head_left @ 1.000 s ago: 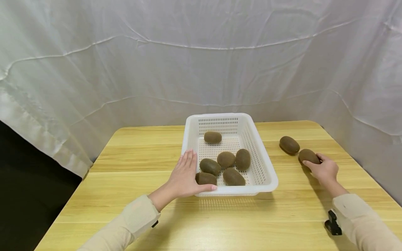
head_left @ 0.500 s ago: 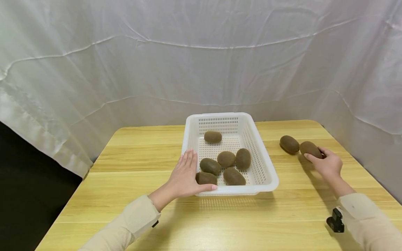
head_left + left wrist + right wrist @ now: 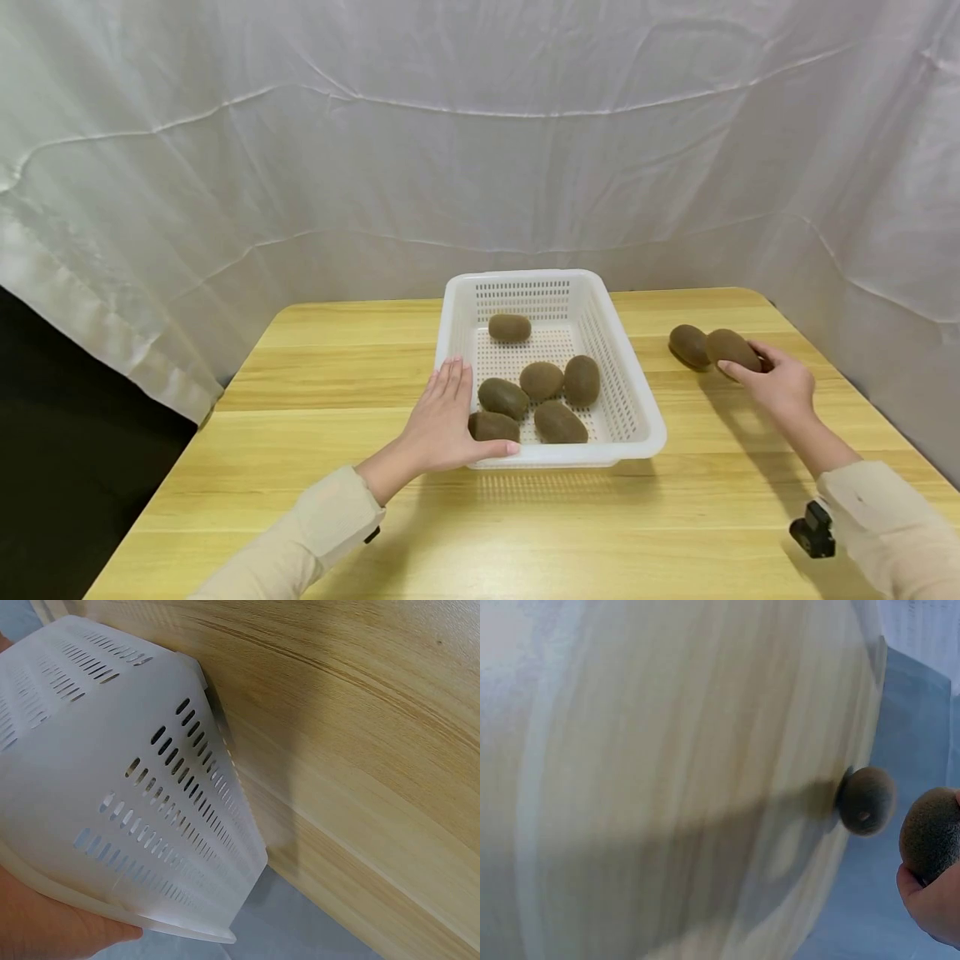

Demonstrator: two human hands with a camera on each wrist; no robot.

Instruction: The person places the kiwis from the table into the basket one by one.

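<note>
My right hand (image 3: 783,390) grips a brown fuzzy kiwi (image 3: 731,350) between thumb and fingers. In the right wrist view this held kiwi (image 3: 931,836) appears at the right edge, raised off the wood. Another kiwi (image 3: 688,346) lies on the table just left of it, partly covered by the held one in the head view. My left hand (image 3: 442,421) rests on the near left corner of a white perforated plastic basket (image 3: 637,400), fingers straight along its left rim and thumb on the front rim. Several kiwis (image 3: 542,381) lie inside the basket, mostly in its near half.
The basket stands on a light wooden table (image 3: 337,358). A pale curtain (image 3: 480,167) hangs behind the table and along its right side. At the far left is a dark area (image 3: 60,467). A black device (image 3: 813,531) sits at the right sleeve.
My right hand has lifted its kiwi off the table and shifted it slightly left, over part of the other loose kiwi. My left hand and the basket have stayed in place.
</note>
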